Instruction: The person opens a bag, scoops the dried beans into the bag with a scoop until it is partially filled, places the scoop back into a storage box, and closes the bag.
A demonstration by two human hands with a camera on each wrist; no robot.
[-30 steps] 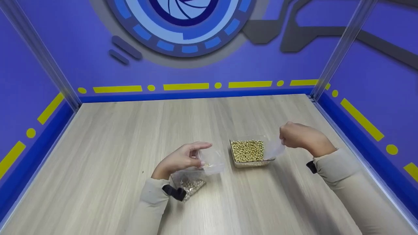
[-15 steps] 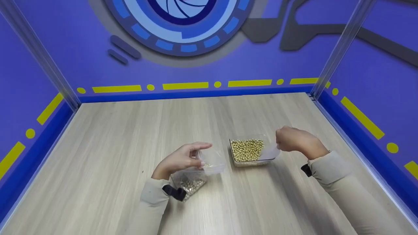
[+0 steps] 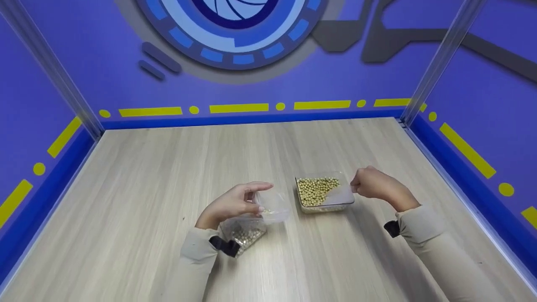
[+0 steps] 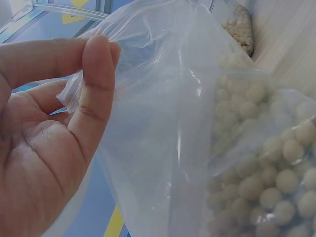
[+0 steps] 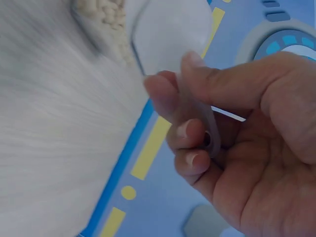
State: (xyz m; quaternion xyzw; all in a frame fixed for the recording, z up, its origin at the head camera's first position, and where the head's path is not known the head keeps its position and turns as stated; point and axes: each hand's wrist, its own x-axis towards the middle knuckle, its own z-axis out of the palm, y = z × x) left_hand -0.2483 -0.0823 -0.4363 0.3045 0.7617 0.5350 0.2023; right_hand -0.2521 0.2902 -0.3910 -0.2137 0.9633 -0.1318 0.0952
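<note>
My left hand (image 3: 233, 203) pinches the upper edge of a clear plastic bag (image 4: 148, 148) between thumb and fingers. The bag's mouth gapes toward the right, and round, pale-yellow soybeans (image 4: 271, 197) fill its lower part. My right hand (image 3: 381, 186) holds a translucent white plastic scoop (image 3: 340, 195) by its handle, fingers curled round it. The scoop's bowl lies over the soybeans (image 3: 314, 191) at the right side of a clear rectangular container (image 3: 325, 209). In the right wrist view the scoop (image 5: 170, 32) shows a hole in its handle; the bowl's contents cannot be made out.
Container and bag are on a light wood-grain table (image 3: 168, 167), the container right of the bag. Blue-purple panels (image 3: 209, 92) with yellow marks rise behind and at both sides. Metal posts (image 3: 444, 54) stand at the back corners.
My right hand has moved left and slightly down, carrying the scoop farther over the soybeans in the container. The left hand and the bag have stayed nearly still.
</note>
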